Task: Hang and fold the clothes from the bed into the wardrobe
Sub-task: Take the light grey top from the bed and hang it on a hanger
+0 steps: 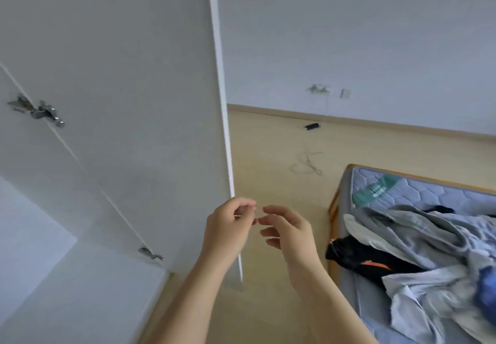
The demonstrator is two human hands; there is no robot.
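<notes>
Neither hand carries a garment. The left hand (228, 225) has its fingers curled in toward the thumb, right in front of the door (134, 102) edge. Whether it pinches something small or touches that edge, I cannot tell, as the fingertips are blurred. The right hand (291, 233), just right of the door edge, is loose and holds nothing, with one fingertip meeting the left hand's fingers.

The door stands wide open, with a hinge (40, 111) on its inner face and the wardrobe (32, 150) to its left. The clothes (429, 249) lie in a crumpled grey and blue heap on the bed (389, 190), well to the right of the door. A black piece (349, 252) hangs over the bed side nearest the door. None of the clothes show in the small part of the wardrobe in view.

The step in hand looks like going for a garment. To do it well:
- Free both hands first.
- Take one piece only, from the top of the heap or the black piece at the rim.
- Grip it at the collar or waistband, not mid-cloth.
- Lift it straight up so the tangled folds below don't drag along.
- Shake it flat before carrying it toward the door.

A loose wire (306, 165) lies on the floor beyond the door, so keep the feet clear of it. Leave the door as wide as it stands.
</notes>
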